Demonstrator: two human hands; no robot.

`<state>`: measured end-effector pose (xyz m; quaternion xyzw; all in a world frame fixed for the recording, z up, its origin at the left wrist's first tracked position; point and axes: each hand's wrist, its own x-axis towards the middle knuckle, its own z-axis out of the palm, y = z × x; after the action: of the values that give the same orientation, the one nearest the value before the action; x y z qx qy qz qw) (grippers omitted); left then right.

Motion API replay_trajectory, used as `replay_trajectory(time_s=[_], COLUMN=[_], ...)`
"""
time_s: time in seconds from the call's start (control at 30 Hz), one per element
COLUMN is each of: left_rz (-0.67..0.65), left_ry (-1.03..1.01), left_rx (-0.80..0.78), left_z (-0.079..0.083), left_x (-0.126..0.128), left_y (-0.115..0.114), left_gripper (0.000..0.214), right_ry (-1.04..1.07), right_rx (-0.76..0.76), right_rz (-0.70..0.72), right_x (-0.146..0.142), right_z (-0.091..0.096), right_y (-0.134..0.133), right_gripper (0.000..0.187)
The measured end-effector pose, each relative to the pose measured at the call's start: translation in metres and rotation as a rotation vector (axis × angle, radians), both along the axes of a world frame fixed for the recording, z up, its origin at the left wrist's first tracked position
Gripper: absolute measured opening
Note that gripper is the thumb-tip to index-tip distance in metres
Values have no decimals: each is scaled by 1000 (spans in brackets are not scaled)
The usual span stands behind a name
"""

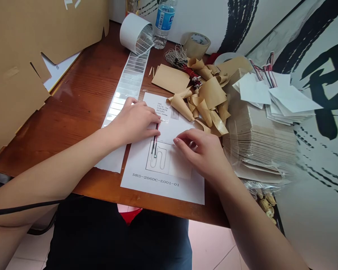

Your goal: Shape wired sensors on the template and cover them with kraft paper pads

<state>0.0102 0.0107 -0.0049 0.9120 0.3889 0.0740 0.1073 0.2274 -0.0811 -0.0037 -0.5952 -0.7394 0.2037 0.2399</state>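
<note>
A white paper template point(163, 176) printed with a winding outline and the code DRS-206DC-E001-01 lies at the desk's front edge. My left hand point(135, 120) rests on it, fingers closed on a thin red and black wire pair point(155, 140) whose end sits on the printed outline. My right hand point(204, 150) lies beside it, fingers curled and pressing a pale translucent sheet point(180, 165) laid over the template's right half.
A strip of label backing point(126, 86) runs back to a white roll point(135, 33). Curled brown paper peelings point(205, 105), a wire bundle point(180, 60), a tape roll point(197, 43), a water bottle point(163, 22), stacked sheets point(261, 138) and cardboard point(19, 56) crowd the wooden desk point(81, 97).
</note>
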Motion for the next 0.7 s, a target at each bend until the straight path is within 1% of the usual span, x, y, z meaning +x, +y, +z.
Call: replay_trajectory(time_s=[0.07,0.13,0.2,0.27,0.4,0.7], left_rz=[-10,-21,-28,-27,-13,-8], left_ry=[28,49,60,65,71,67], left_rx=[-32,-61,-82,-98,-117,-112], left_z=[4,6,8,9,10,6], left_x=[-1,-2,-2,-2,-1,-1], left_y=[-1,-2,-3,-4,-6,-4], left_gripper=[38,47,53,57,57,54], right_ry=[15,17,-16,-84,-160,-124], right_rx=[52,124,189,226,239,198], right_rz=[41,131,233,306,384,482], right_x=[-2,-4,-8,-11,-14,-20], right_z=[1,-1,-5,-9,-13,-6], right_y=[-2,-5,-8,-12,-16,-23], right_gripper=[18,17,19,23,28,26])
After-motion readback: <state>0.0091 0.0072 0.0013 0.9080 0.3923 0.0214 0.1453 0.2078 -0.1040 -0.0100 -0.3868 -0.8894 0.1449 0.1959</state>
